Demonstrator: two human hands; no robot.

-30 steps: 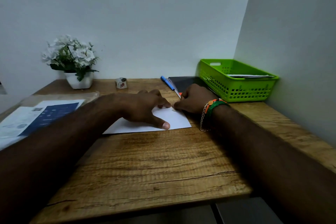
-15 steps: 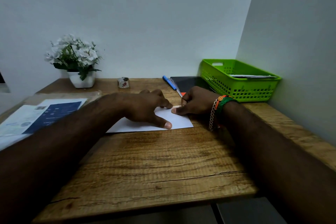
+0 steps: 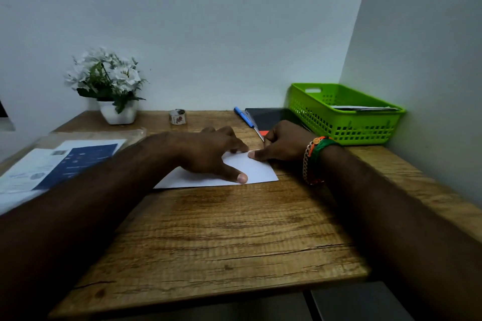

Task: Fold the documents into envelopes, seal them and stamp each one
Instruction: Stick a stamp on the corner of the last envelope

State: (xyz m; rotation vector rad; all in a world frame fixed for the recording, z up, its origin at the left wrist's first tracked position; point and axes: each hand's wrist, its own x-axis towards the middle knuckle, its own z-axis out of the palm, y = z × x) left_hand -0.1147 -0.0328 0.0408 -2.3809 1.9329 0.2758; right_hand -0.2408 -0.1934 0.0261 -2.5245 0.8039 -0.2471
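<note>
A white envelope [image 3: 257,173] lies flat on the wooden desk [image 3: 221,237]. My left hand [image 3: 211,154] rests spread on it, thumb pressed near its front edge. My right hand [image 3: 280,142], with bracelets at the wrist, is curled and its thumb presses the envelope's top right corner. A small roll of stamps [image 3: 177,117] stands further back. Printed documents [image 3: 60,164] lie at the left on a clear plastic sleeve.
A green plastic basket [image 3: 341,122] holding papers stands at the back right against the wall. A blue pen [image 3: 245,118] and a dark notebook [image 3: 271,117] lie beside it. A white pot of flowers [image 3: 112,88] is at the back left.
My right thumb has slid left along the envelope's top right corner, toward my left fingertips. The left hand stays pressed on the envelope.
</note>
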